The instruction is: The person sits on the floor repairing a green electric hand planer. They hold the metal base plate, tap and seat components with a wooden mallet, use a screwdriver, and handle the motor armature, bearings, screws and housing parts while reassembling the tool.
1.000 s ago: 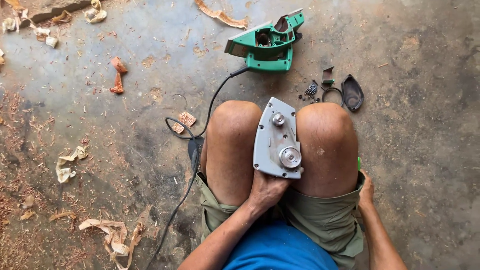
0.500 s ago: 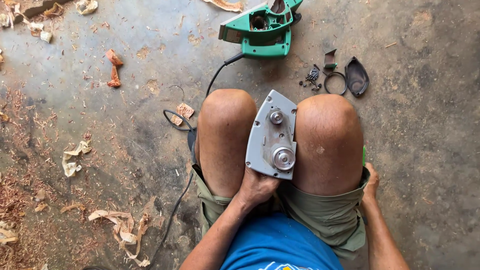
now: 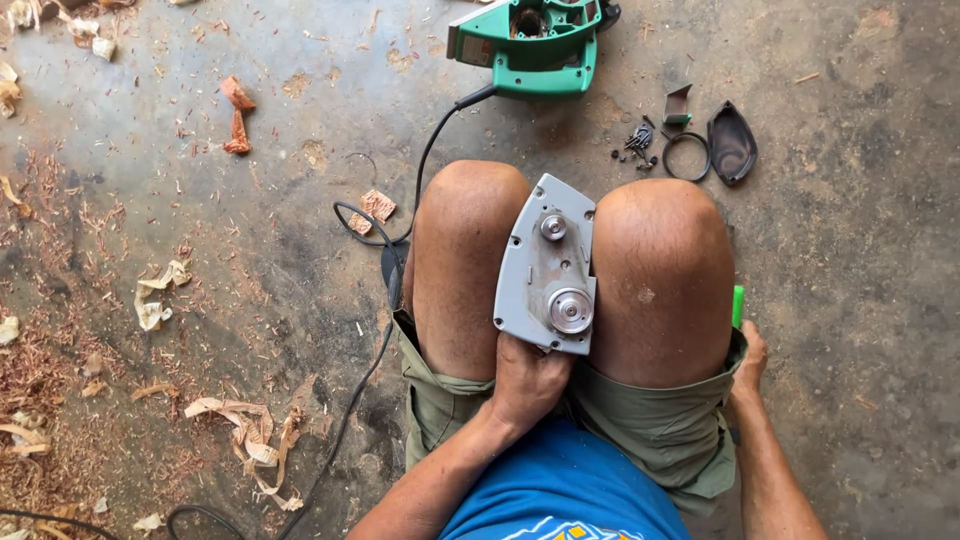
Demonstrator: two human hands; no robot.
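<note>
your left hand (image 3: 525, 380) grips the lower end of the grey metal plate (image 3: 545, 268), its fingers curled and pressed around the bottom edge. the plate lies tilted in the gap between your two knees, face up, with a small hub (image 3: 553, 227) near its top and a larger round pulley (image 3: 570, 311) near the bottom, just above your knuckles. the knees do a good share of the holding, so let them pinch the plate's edges evenly and keep the face turned up toward you; i judge that if one knee eases off, the plate will roll to that side. a grip this low leaves the narrow top end free to rock, so press the plate gently down into the gap.

your right hand (image 3: 748, 358) is down beside the outer right thigh, closed on a slim green tool (image 3: 738, 306) that sticks up past the shorts; how the fingers sit around it i cannot tell, as the leg hides most of them.

on the concrete floor (image 3: 860, 300) ahead lies the green power tool body (image 3: 530, 45) with its black cord (image 3: 400, 230) running back past your left knee. to its right sit a black cover (image 3: 732, 143), a thin ring (image 3: 685, 157) and a little heap of small dark parts (image 3: 636, 137), well apart from your feet; mind you don't scatter them. wood shavings (image 3: 245, 435) litter the floor on the left.
</note>
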